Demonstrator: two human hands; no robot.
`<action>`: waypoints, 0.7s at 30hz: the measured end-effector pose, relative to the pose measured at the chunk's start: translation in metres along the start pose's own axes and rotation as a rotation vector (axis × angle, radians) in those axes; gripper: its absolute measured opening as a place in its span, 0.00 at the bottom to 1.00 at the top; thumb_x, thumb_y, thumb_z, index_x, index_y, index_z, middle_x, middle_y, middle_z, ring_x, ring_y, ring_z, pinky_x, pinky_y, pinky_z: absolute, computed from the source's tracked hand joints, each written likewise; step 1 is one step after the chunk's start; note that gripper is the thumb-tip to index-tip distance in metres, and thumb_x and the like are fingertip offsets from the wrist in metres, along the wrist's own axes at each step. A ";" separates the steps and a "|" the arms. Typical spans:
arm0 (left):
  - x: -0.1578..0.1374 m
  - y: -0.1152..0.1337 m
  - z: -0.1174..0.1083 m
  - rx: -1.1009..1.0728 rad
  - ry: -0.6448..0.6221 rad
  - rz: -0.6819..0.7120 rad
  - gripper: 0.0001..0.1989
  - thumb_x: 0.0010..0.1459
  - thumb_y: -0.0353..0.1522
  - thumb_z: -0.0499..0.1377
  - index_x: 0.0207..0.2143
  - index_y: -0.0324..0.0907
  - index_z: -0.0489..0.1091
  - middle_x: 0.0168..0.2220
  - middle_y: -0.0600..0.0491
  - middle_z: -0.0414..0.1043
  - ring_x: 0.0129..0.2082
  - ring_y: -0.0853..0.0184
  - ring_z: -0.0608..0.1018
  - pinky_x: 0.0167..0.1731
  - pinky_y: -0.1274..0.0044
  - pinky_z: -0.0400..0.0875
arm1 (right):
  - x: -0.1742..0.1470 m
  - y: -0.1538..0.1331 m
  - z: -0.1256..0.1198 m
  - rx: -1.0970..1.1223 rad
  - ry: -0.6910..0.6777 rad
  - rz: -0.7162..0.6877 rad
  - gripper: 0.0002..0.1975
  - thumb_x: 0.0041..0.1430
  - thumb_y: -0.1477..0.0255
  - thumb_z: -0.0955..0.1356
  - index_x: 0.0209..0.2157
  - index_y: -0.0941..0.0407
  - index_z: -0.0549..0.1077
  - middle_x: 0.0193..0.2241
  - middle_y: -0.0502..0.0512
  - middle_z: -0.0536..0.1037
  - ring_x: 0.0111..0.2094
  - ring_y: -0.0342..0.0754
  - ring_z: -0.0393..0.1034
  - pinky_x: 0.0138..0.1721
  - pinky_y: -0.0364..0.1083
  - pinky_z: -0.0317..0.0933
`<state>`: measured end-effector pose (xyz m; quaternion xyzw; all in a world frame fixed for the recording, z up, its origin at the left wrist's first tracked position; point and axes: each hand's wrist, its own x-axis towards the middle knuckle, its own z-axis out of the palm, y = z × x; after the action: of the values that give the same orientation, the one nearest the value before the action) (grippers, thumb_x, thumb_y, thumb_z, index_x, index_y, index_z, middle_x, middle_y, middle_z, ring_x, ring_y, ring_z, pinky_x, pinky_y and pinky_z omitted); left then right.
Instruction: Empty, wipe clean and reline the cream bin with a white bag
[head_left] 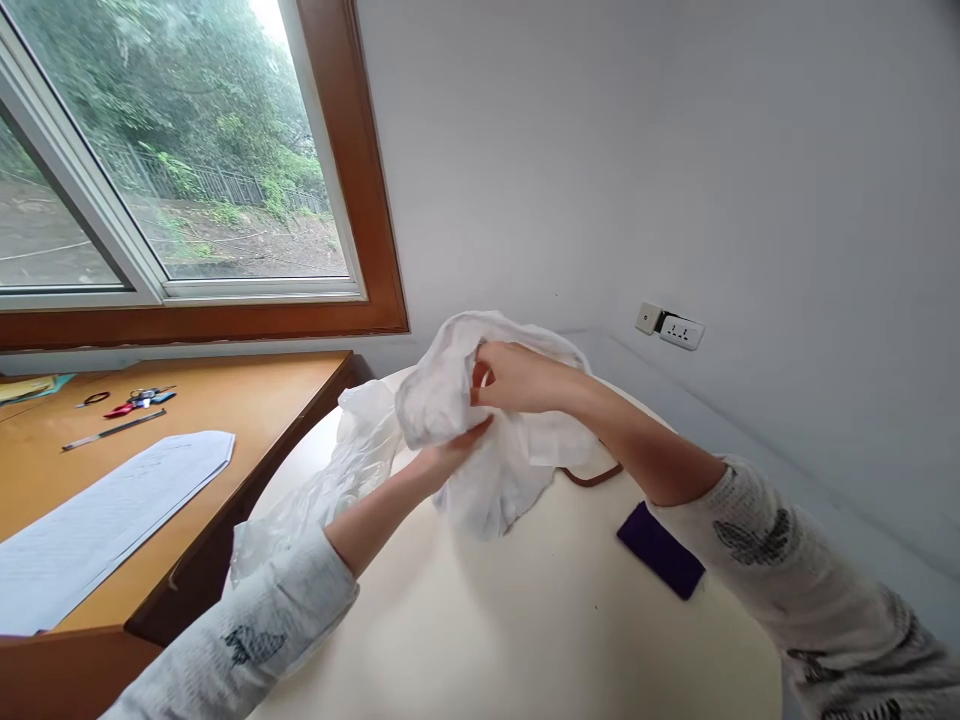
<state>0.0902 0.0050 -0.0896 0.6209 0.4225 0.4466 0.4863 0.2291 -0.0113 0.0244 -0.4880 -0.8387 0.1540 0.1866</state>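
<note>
A thin, crumpled white cloth (435,395) is bunched up above the round table, its lower part hanging in folds. My right hand (514,375) reaches over it from the right, with thumb and fingers curled and pinching its edge. From below left, my left hand (457,450) holds the cloth, its fingertips partly hidden in the folds. Left of the cloth lies a translucent plastic bag (341,470), crinkled on the tabletop. A brown curved strap or handle (592,479) shows behind the cloth; what it belongs to is hidden.
A folded dark purple cloth (660,550) lies on the cream round table (525,630) near my right forearm. On the wooden desk (300,385) are paper sheets (127,510), a pen-like stick (112,430) and keys (142,400). A wall socket (682,332) is at right.
</note>
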 end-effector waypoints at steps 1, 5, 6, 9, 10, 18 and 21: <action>0.002 -0.001 -0.003 -0.010 -0.006 -0.027 0.19 0.50 0.40 0.58 0.44 0.44 0.67 0.42 0.47 0.73 0.44 0.54 0.74 0.39 0.67 0.72 | 0.001 0.010 -0.001 -0.002 0.013 0.006 0.16 0.44 0.60 0.68 0.35 0.51 0.69 0.35 0.50 0.74 0.32 0.47 0.69 0.27 0.43 0.59; 0.005 -0.003 -0.018 -0.156 -0.038 -0.197 0.16 0.47 0.36 0.60 0.40 0.43 0.69 0.33 0.50 0.75 0.34 0.58 0.77 0.30 0.72 0.73 | -0.004 0.053 -0.010 -0.223 0.225 0.103 0.28 0.38 0.65 0.72 0.45 0.51 0.67 0.45 0.55 0.70 0.44 0.54 0.65 0.39 0.50 0.59; 0.006 -0.004 -0.021 -0.205 -0.037 -0.235 0.16 0.45 0.34 0.60 0.39 0.43 0.69 0.32 0.51 0.75 0.34 0.59 0.77 0.30 0.73 0.72 | -0.007 0.062 -0.014 -0.241 0.283 0.131 0.26 0.40 0.67 0.71 0.45 0.52 0.68 0.45 0.56 0.70 0.44 0.54 0.65 0.40 0.50 0.58; 0.010 -0.007 -0.026 -0.323 -0.010 -0.280 0.16 0.43 0.32 0.61 0.39 0.43 0.69 0.31 0.52 0.75 0.32 0.61 0.77 0.30 0.74 0.72 | -0.022 0.078 -0.023 -0.081 0.292 0.185 0.13 0.48 0.69 0.66 0.39 0.53 0.71 0.37 0.54 0.75 0.38 0.49 0.68 0.35 0.47 0.59; 0.011 -0.008 -0.027 -0.353 -0.006 -0.289 0.16 0.43 0.32 0.61 0.38 0.42 0.69 0.30 0.52 0.74 0.32 0.61 0.77 0.30 0.73 0.72 | -0.028 0.082 -0.025 0.001 0.219 0.203 0.11 0.50 0.68 0.65 0.36 0.54 0.72 0.33 0.53 0.76 0.34 0.48 0.69 0.33 0.45 0.59; 0.010 -0.005 -0.025 -0.500 -0.109 -0.361 0.15 0.44 0.33 0.61 0.38 0.42 0.69 0.27 0.54 0.73 0.31 0.61 0.77 0.31 0.72 0.71 | -0.053 0.102 0.038 0.309 -0.386 0.301 0.27 0.38 0.61 0.73 0.42 0.56 0.70 0.20 0.50 0.77 0.27 0.49 0.72 0.29 0.43 0.59; 0.008 -0.005 -0.027 -0.506 -0.123 -0.387 0.14 0.45 0.33 0.61 0.37 0.42 0.69 0.27 0.53 0.73 0.31 0.60 0.77 0.31 0.72 0.71 | -0.049 0.099 0.059 0.329 -0.322 0.327 0.12 0.45 0.62 0.69 0.27 0.57 0.70 0.20 0.52 0.76 0.22 0.47 0.70 0.26 0.44 0.59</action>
<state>0.0659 0.0193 -0.0903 0.4140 0.3782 0.3983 0.7259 0.2989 -0.0116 -0.0790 -0.5492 -0.7313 0.3917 0.1006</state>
